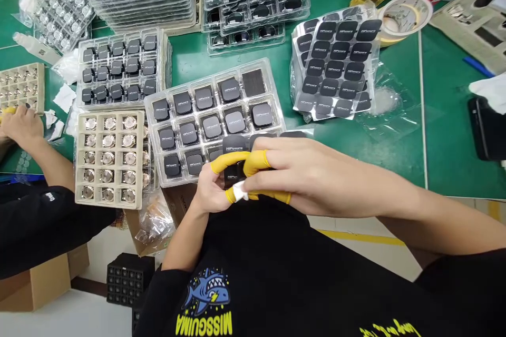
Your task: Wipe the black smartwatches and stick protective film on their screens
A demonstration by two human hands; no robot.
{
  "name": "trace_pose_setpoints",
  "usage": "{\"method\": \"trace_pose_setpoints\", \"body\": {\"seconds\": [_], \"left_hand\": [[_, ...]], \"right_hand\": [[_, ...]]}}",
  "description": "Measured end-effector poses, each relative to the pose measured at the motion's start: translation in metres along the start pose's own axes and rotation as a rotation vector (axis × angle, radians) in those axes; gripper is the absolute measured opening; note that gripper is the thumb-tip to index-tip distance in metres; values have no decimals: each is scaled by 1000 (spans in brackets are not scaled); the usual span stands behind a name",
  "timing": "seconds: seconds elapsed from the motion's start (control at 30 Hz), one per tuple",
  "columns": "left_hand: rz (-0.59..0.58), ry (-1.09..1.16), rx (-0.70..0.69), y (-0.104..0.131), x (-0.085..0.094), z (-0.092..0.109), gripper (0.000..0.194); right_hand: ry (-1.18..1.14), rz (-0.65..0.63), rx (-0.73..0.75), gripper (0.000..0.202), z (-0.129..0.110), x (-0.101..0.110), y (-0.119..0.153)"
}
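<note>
Yellow finger covers are on both my hands, which meet at the table's front edge. My left hand (pixel 215 181) has its fingers closed on a black sticker sheet (pixel 236 143) printed with HiFuture squares; a small white piece (pixel 239 191) sits at its thumb. My right hand (pixel 292 171) touches the left one, its fingers pinched over the sheet near the white piece; what is between them is hidden. Just behind lies a clear tray (pixel 211 126) of black square pieces, tilted slightly, with a differently textured dark square at its back right compartment.
Left of the tray, a beige tray (pixel 108 158) holds watch-like round pieces. Stacked clear trays (pixel 142 8) stand behind. More sticker sheets (pixel 336 66) and a tape roll (pixel 405 16) lie at the back right. Another person's hand (pixel 23 126) is at far left.
</note>
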State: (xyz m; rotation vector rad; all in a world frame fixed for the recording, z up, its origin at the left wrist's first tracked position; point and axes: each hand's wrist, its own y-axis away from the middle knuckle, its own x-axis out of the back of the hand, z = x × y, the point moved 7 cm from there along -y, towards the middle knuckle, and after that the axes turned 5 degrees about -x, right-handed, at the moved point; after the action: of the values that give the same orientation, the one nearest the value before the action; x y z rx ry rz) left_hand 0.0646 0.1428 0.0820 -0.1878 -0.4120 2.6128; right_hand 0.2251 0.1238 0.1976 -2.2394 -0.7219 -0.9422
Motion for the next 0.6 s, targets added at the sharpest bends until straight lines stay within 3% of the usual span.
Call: {"method": "trace_pose_setpoints", "body": {"seconds": [0.07, 0.13, 0.3, 0.4, 0.6], "left_hand": [[-12, -3, 36, 1, -1, -1, 74], [-1, -5, 80, 0, 2, 1, 73], [46, 21, 26, -6, 11, 9, 68], [55, 69, -19, -5, 11, 5, 71], [67, 84, 16, -1, 13, -6, 82]], "right_hand": [[-2, -85, 1, 25, 0, 10, 7], [59, -89, -35, 31, 0, 22, 15], [259, 206, -229, 23, 3, 51, 26], [355, 276, -196, 19, 2, 41, 18], [351, 197, -11, 30, 1, 1, 0]]}}
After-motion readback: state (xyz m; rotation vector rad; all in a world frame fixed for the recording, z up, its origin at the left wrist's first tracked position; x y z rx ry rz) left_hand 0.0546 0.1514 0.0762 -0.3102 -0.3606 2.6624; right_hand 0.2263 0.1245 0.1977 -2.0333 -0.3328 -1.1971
